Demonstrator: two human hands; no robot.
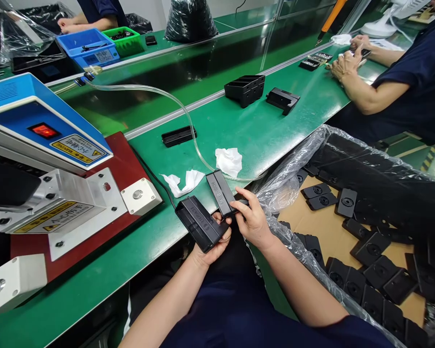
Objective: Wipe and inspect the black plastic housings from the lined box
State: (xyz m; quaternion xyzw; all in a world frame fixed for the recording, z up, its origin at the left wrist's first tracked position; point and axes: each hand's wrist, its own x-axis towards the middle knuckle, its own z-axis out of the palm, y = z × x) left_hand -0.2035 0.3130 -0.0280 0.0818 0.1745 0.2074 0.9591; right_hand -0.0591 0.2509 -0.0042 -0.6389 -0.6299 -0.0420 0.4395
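Note:
My left hand (pixel 217 244) is wrapped round a black open plastic housing (pixel 197 222), tilted over the front edge of the green bench (pixel 145 261). Just right of it, my right hand (pixel 253 217) grips a narrower black part (pixel 220 192) with light lettering on its upper face. The two parts are close together; whether they touch is hard to tell. White crumpled tissues (pixel 229 162) lie on the bench beyond my hands, and a clear hose runs past them.
A blue press (pixel 39 121) on a red base stands left. Black housings (pixel 244 90) and a black tray (pixel 179 136) lie farther back. At right, a plastic-lined box (pixel 326 140) holds several black parts. Co-workers sit at right and across.

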